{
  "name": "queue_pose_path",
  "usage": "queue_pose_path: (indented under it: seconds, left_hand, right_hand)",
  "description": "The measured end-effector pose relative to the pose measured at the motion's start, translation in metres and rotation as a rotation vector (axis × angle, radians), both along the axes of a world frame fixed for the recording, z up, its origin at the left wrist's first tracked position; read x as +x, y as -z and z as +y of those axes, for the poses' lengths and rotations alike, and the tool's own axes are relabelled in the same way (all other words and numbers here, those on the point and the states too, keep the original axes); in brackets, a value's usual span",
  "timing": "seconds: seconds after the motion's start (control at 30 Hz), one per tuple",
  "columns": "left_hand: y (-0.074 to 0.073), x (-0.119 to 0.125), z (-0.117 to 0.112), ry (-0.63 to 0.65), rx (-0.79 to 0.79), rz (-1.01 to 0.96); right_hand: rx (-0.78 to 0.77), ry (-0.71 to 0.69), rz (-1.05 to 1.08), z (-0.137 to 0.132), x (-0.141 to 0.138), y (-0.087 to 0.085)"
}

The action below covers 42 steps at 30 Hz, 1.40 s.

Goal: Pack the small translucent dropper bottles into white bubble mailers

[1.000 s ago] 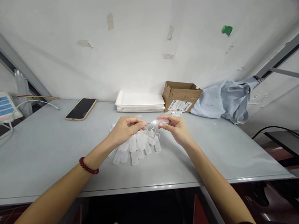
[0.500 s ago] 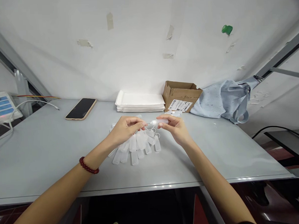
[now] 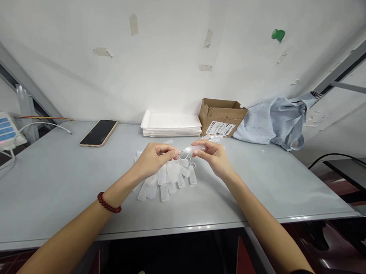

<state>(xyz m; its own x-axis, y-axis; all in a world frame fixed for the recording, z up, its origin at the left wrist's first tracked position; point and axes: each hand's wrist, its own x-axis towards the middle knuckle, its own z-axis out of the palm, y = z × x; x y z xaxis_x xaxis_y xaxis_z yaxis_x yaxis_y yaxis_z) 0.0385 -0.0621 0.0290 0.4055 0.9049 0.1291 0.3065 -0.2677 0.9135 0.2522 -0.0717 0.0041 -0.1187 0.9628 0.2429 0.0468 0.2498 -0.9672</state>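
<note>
Between thumb and fingers, my right hand [image 3: 212, 156] holds a small translucent plastic squeeze bottle [image 3: 192, 149] lying sideways, its tip pointing left. My left hand [image 3: 158, 156] is pinched at that tip; the small part in its fingertips is too hidden to name. A thin white loop hangs from the bottle's neck between the hands. Below them, a pile of similar translucent bottles [image 3: 164, 191], some with looped straps, lies on the grey table [image 3: 120, 220]. A few more pieces [image 3: 215, 138] lie just behind my right hand, by the box.
At the back stand a stack of white padded envelopes [image 3: 172, 125] and an open cardboard box [image 3: 223, 117]. A pale blue cloth bag [image 3: 267, 121] slumps at the right. To the left lie a phone [image 3: 98, 133], a white cable [image 3: 43, 123] and a power strip [image 3: 3, 130].
Hardly anything differs. Both hands keep the same hold on the bottle and its tip; the view has shifted very slightly.
</note>
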Motion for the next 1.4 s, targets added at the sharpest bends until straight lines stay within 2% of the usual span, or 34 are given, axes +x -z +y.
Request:
queue_pose_path:
  seconds: [0.37, 0.67, 1.0, 1.1, 1.27, 1.4]
  left_hand:
    - [0.0030, 0.0011, 0.0006, -0.021, 0.017, 0.029]
    - [0.0035, 0.0031, 0.0003, -0.014, 0.014, 0.023]
    - [0.0052, 0.0032, 0.0002, -0.015, 0.038, 0.033]
    - [0.0039, 0.0028, -0.0004, -0.020, 0.041, 0.032]
    - [0.0012, 0.0007, -0.0001, -0.016, 0.042, 0.023]
    - [0.0003, -0.0013, 0.0017, -0.026, 0.017, 0.047]
  right_hand:
    - [0.084, 0.050, -0.089, -0.0024, -0.0061, 0.0021]
    - [0.110, -0.012, -0.036, -0.0025, -0.0083, 0.0047]
    - [0.112, -0.007, -0.076, -0.0036, -0.0090, 0.0065]
    - [0.138, 0.002, -0.152, -0.0040, -0.0092, 0.0062]
    - [0.224, -0.021, -0.430, -0.0043, -0.0091, 0.0027]
    - [0.251, -0.008, -0.473, -0.0049, -0.0079, 0.0009]
